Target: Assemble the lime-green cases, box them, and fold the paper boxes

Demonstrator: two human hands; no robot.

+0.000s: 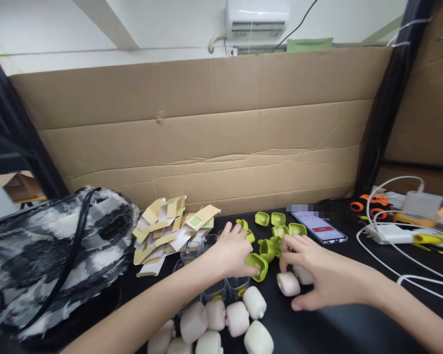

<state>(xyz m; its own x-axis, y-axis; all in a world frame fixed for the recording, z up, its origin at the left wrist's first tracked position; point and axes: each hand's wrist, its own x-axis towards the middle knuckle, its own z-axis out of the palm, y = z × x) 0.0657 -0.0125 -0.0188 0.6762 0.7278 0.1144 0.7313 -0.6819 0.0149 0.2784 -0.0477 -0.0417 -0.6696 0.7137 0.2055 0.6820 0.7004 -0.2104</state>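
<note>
My left hand (234, 251) reaches over the middle of the black table with its fingers spread. Its thumb is at the edge of a green cup-shaped cap (257, 268); I cannot tell whether it presses on it. Several more green caps (278, 219) lie just beyond, some tipped over. My right hand (315, 268) is open, thumb apart from the fingers, around a pale pink rounded piece (288, 284). A second pale piece (303, 275) is partly hidden behind its fingers. Clear cups (237, 286) stand beneath and beside my left forearm, partly covered by it.
Several rounded pink and cream pieces (237, 318) sit near the front. Folded small cartons (166, 231) pile up at left, beside a black-and-white bundle (107, 246). At right are a phone (319, 227), white cables (382, 265) and an orange toy (372, 204). A cardboard wall (214, 132) rises behind.
</note>
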